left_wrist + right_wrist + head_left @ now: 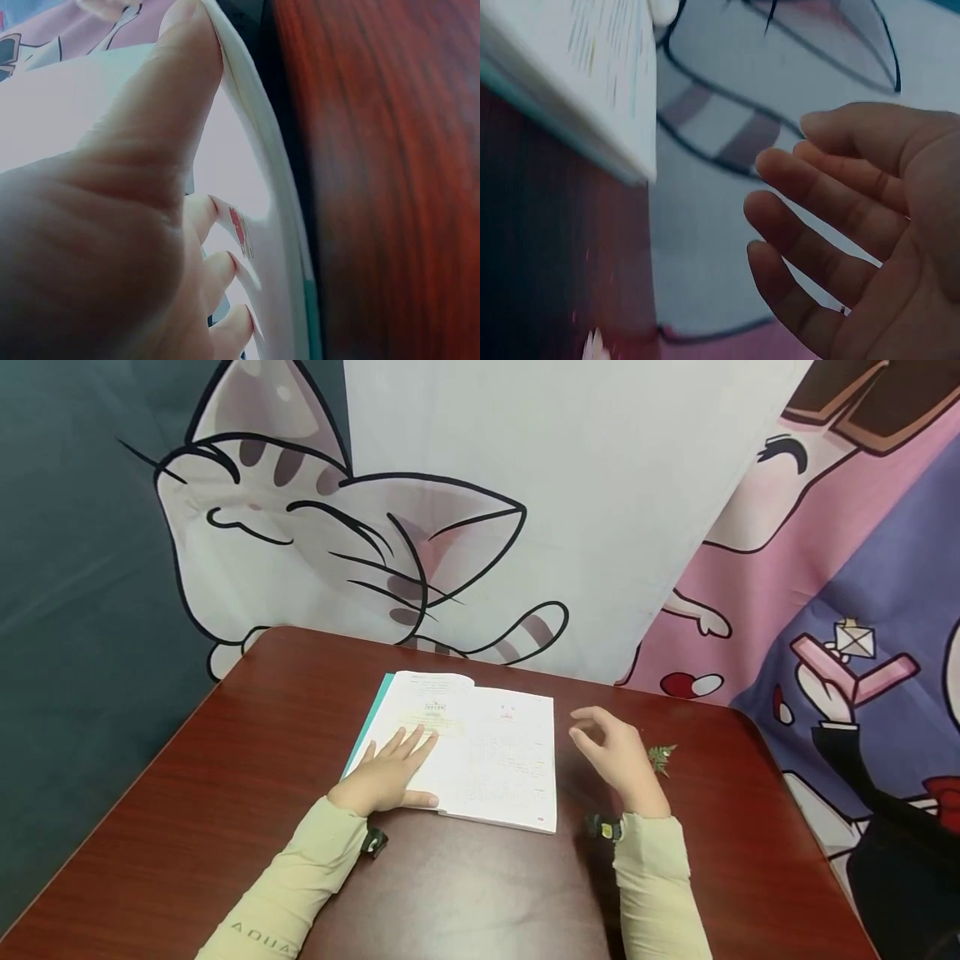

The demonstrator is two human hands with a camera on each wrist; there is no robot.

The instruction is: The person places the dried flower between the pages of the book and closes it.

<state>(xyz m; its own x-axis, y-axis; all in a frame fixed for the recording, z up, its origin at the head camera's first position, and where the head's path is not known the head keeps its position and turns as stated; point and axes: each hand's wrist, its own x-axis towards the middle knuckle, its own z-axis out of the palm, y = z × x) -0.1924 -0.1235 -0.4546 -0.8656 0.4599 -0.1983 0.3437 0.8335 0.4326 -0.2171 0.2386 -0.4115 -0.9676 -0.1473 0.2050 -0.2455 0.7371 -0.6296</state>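
Two hands in play, and we start with the left hand (386, 781): it's laid on the left page (441, 764), fingers straight and fanned, gripping nothing, its thumb out along the page's near edge. Across from it, the right hand (618, 756) hangs off the book's right side, fingers loosely bent, and the right wrist view shows us a bare palm: nothing held.

Between them sits the book (510, 760) itself, opened out face up on the table (247, 727), nearer the far edge than we are. Here's the relation that counts: its spine runs away from us toward that far edge, leaning a touch right, so the right page's outer edge faces the right hand across a narrow strip of wood. Left is touching, right is apart; for that outer edge, we'd call right the nearer hand.

Nothing we can see blocks that strip. Further out, a small green leaf (662, 758) lies just beyond the right wrist, toward the table's far right corner, on the side away from the book. Past the far edge, we've got a cartoon cat (262, 527) grinning on the hanging cloth (465, 410).
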